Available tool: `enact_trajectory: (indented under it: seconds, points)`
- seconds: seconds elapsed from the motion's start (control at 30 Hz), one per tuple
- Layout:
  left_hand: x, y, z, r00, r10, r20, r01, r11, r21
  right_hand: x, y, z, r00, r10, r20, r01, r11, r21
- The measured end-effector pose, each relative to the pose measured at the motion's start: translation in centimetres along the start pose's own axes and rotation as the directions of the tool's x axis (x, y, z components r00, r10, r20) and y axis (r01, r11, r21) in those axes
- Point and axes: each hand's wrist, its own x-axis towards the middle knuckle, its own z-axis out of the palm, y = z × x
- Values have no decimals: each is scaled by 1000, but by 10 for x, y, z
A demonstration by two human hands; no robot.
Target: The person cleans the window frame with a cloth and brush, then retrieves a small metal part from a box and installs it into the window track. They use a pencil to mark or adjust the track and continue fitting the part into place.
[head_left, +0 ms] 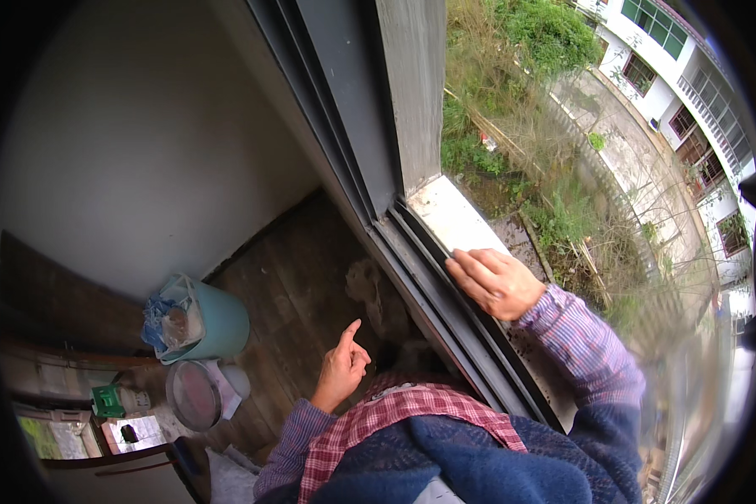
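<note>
My right hand (497,283) reaches through the window opening, palm down, at the dark inner edge of the pale outer sill (458,210). Its fingers are bent and pressed together; whatever may be under them is hidden. Beside it runs the dark metal window track (441,291), with narrow grooves and dirt along it. My left hand (342,367) hangs over the floor inside the room, left of the track. Its index finger is stretched out and the other fingers are loosely curled, with nothing visible in them.
A light-blue bin (224,319) with bagged rubbish stands on the dark floor (285,286). Next to it are a round lidded container (194,395) and a green object (109,401). A grey window post (413,92) rises beyond the sill. Outside lie plants, a path (630,134) and white buildings.
</note>
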Motion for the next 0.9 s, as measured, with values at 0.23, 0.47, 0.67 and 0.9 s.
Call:
enact_trajectory:
  seconds: [0.23, 0.47, 0.67, 0.9]
  points:
    - [4, -3, 2, 1000, -16, 26, 16, 1000, -14, -21, -39, -50, 979, 205, -18, -199, 966, 166]
    - [8, -6, 3, 998, -8, 59, 9, 1000, -19, -15, -38, -26, 963, 229, 141, -251, 954, 164]
    - [8, -8, 2, 997, -28, 65, 28, 1000, 0, 6, -5, 5, 985, 123, 117, -136, 985, 102]
    - [5, -8, 5, 998, -13, 62, 13, 1000, -7, 5, 8, 12, 994, 82, 67, -92, 982, 166]
